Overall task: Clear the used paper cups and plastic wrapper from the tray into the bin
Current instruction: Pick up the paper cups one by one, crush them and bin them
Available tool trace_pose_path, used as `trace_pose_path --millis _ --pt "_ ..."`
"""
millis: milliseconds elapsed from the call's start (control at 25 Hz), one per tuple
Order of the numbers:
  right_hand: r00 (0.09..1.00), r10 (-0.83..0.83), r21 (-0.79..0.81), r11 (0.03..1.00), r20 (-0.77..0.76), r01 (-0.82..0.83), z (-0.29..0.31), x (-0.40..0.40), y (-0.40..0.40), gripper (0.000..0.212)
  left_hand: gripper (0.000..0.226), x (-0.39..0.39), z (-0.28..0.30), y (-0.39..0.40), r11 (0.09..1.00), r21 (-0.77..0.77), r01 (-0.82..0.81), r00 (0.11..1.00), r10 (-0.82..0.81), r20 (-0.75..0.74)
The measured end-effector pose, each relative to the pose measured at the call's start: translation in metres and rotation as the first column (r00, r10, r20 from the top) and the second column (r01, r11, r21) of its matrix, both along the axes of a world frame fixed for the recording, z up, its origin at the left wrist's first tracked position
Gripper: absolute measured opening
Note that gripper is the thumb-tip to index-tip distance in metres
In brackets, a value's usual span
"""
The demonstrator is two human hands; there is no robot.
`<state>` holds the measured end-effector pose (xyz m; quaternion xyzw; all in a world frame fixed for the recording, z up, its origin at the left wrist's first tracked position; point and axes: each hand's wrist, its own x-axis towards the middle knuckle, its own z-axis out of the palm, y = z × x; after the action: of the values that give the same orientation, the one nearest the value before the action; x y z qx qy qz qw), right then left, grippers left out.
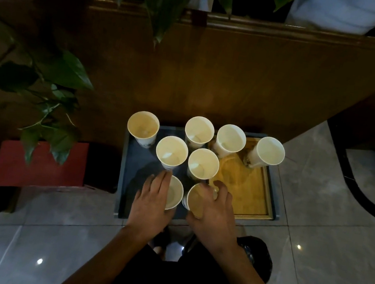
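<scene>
The bin (259,258), lined with a dark bag, stands on the floor just beside the tray's near edge, partly hidden behind the right forearm.

The tray (125,181) is dark and rectangular; a wooden board (251,194) fills its right half. 8 paper cups stand on it, all upright and open-mouthed.

Near edge: 2 cups side by side.
- Left hand (153,199): fingers pressed together and curved against the left wall of the near-left cup (174,194). Whether the thumb has closed on the far side cannot be told.
- Right hand (213,214): fingers wrapped over the rim and right wall of the near-right cup (196,201), thumb at the near side. It appears to be gripping that cup.

Middle of the tray: 2 cups (172,151) and (203,164), just beyond the fingertips.

Far edge: 4 cups. 1 stands at the far-left corner (143,125), 2 near the centre (199,129) and (231,138), and 1 at the far-right corner (270,151), on the board.

No plastic wrapper can be made out in this dim view.

Handling, as a judgement:
- The cups look light and thin-walled; a hard squeeze would likely crush them.
- Grip around the upper wall, just below the rolled rim, where the cup is stiffest.
- Some cups may hold leftover liquid, so keep each upright until it is over the bin.
- Nesting 1 cup inside another would cut the number of trips.
</scene>
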<state>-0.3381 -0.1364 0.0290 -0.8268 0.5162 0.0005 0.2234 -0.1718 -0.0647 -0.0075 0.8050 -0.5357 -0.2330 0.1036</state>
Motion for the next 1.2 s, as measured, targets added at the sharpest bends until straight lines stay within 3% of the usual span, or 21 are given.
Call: trace_pose_path --millis 320,680,880,1040,1200 --pt "0.998 0.0 -0.024 1.0 -0.063 -0.001 -0.003 -0.01 0.003 0.078 0.115 0.003 0.0 0.012 0.989 -0.135 -0.057 0.984 0.032 -0.178" --pt "0.997 0.037 -0.109 0.993 -0.074 -0.045 -0.01 -0.011 0.009 0.067 0.124 0.013 -0.005 0.031 0.985 -0.142 -0.1 0.97 0.065 -0.235" --pt "0.995 0.075 -0.078 0.994 -0.069 -0.081 -0.014 -0.013 0.005 0.071 0.128 0.008 -0.004 0.03 0.972 -0.124 -0.199 0.913 0.138 -0.384" --pt "0.991 0.106 0.026 0.994 -0.085 -0.104 -0.02 -0.02 0.003 0.082 0.13 0.005 -0.004 0.03 0.961 -0.118 -0.248 0.886 0.176 -0.428" --pt "0.997 0.08 0.068 0.994 -0.004 -0.08 -0.016 -0.025 0.004 0.081 0.131 0.005 -0.008 0.029 0.96 -0.089 -0.266 0.869 0.199 -0.453"
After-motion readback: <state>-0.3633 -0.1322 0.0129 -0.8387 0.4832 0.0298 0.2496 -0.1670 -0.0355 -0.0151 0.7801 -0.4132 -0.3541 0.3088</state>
